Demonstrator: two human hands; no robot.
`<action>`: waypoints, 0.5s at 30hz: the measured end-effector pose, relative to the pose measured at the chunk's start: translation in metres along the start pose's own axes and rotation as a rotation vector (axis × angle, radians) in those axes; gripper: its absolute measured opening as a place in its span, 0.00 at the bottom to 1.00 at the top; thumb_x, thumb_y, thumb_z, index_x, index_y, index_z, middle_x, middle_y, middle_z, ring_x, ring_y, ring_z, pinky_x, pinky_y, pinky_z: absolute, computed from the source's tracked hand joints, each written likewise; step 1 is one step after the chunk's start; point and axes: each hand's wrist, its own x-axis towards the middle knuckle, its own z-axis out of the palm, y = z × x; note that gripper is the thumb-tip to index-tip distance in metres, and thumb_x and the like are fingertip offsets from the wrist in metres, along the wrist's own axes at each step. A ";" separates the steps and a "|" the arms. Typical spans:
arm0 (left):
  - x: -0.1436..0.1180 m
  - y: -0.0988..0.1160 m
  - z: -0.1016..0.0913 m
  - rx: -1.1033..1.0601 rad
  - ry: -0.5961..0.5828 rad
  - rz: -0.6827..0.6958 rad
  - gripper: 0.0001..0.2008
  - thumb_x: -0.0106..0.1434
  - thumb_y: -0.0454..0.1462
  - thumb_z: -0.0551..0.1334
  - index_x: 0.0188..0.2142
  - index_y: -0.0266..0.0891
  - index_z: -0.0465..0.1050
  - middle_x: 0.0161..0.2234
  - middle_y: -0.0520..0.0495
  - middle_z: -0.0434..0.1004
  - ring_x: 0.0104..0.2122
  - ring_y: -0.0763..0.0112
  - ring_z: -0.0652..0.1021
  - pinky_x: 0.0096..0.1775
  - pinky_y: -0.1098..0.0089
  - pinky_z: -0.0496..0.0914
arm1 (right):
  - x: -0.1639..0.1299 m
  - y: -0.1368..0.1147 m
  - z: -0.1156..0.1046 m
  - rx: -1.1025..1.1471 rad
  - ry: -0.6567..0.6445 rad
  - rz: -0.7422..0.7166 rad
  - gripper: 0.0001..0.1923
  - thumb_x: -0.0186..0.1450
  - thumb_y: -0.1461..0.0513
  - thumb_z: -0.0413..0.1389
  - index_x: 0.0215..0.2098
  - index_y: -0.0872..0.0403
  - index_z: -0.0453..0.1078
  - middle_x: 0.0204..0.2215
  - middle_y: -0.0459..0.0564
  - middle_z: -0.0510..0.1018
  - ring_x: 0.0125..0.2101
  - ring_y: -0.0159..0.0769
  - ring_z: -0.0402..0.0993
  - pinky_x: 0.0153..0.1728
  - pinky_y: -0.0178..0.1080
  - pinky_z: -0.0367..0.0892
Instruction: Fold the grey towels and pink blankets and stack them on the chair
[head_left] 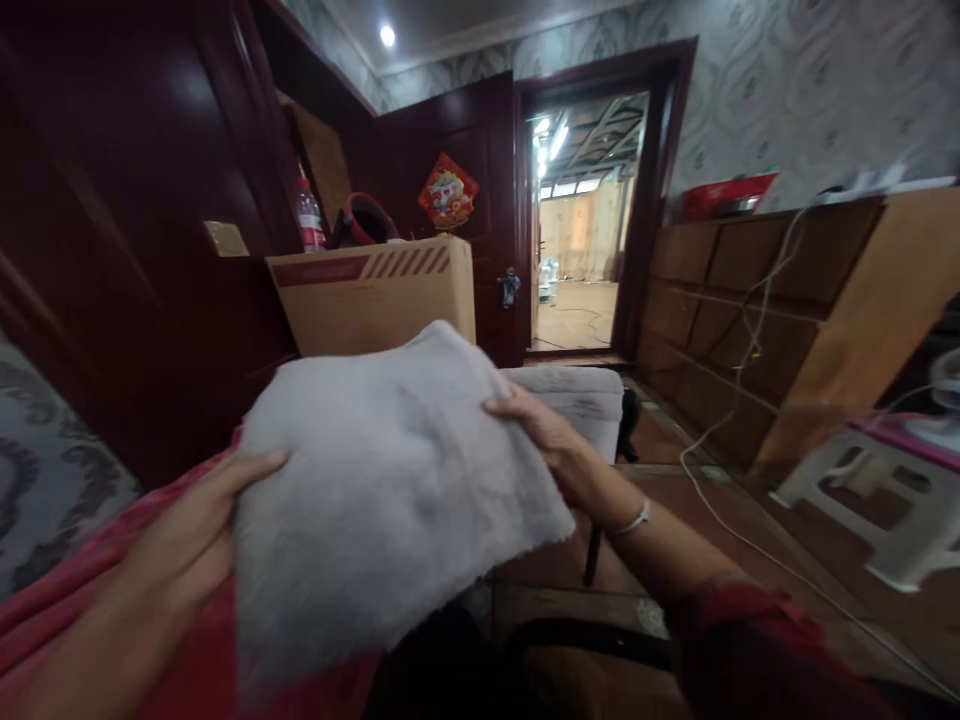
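A grey, fluffy piece of fabric (375,480) is held up in front of me, spread between both hands. My left hand (206,515) grips its left edge, thumb on top and fingers hidden behind it. At the upper right edge, my right hand (536,425) pinches the fabric with the thumb over it. The lower edge hangs loose and looks slightly blurred. Behind my right hand lies more grey fluffy fabric (577,390) in a flat layer. Red cloth (187,490) shows beneath and to the left of the held piece.
A cardboard box (375,300) stands ahead, with a bottle (309,215) on or behind it. On the right are a wooden cabinet (750,300), a hanging white cable (757,330) and a white stool (892,500). An open doorway (577,250) leads to another room.
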 end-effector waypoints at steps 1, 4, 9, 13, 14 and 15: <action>0.015 0.004 0.024 -0.009 -0.018 -0.016 0.21 0.52 0.29 0.68 0.47 0.41 0.78 0.36 0.44 0.84 0.37 0.57 0.83 0.35 0.63 0.81 | -0.007 -0.017 -0.016 -0.035 0.063 -0.032 0.41 0.52 0.63 0.65 0.63 0.45 0.62 0.48 0.50 0.79 0.43 0.45 0.77 0.48 0.50 0.74; 0.064 0.005 0.099 -0.063 -0.099 -0.034 0.18 0.49 0.26 0.65 0.42 0.33 0.78 0.31 0.43 0.82 0.27 0.66 0.80 0.31 0.70 0.78 | -0.024 -0.061 -0.064 -0.164 0.235 -0.104 0.36 0.53 0.62 0.65 0.60 0.47 0.65 0.44 0.50 0.80 0.39 0.44 0.78 0.44 0.49 0.75; 0.143 -0.021 0.196 -0.044 -0.304 0.015 0.17 0.51 0.26 0.61 0.42 0.30 0.77 0.27 0.46 0.79 0.26 0.69 0.78 0.36 0.68 0.76 | -0.035 -0.098 -0.141 -0.462 0.456 -0.160 0.31 0.55 0.59 0.61 0.57 0.49 0.67 0.41 0.51 0.81 0.38 0.44 0.79 0.39 0.46 0.76; 0.182 -0.057 0.235 0.200 -0.225 0.088 0.21 0.54 0.24 0.59 0.48 0.29 0.77 0.31 0.45 0.80 0.29 0.68 0.78 0.40 0.68 0.74 | -0.034 -0.083 -0.199 -0.536 0.555 -0.097 0.31 0.51 0.59 0.62 0.53 0.49 0.68 0.38 0.50 0.81 0.31 0.41 0.77 0.34 0.45 0.75; 0.189 -0.066 0.240 0.241 -0.186 0.093 0.23 0.53 0.24 0.59 0.50 0.28 0.76 0.33 0.44 0.81 0.31 0.67 0.78 0.41 0.68 0.74 | -0.033 -0.077 -0.210 -0.525 0.568 -0.084 0.30 0.50 0.59 0.63 0.52 0.49 0.68 0.36 0.49 0.81 0.30 0.41 0.77 0.33 0.45 0.75; 0.194 -0.072 0.244 0.263 -0.155 0.100 0.26 0.53 0.23 0.60 0.52 0.28 0.75 0.37 0.42 0.81 0.34 0.66 0.79 0.42 0.68 0.73 | -0.033 -0.071 -0.219 -0.513 0.578 -0.081 0.30 0.49 0.59 0.63 0.51 0.49 0.68 0.35 0.49 0.81 0.30 0.41 0.76 0.34 0.45 0.75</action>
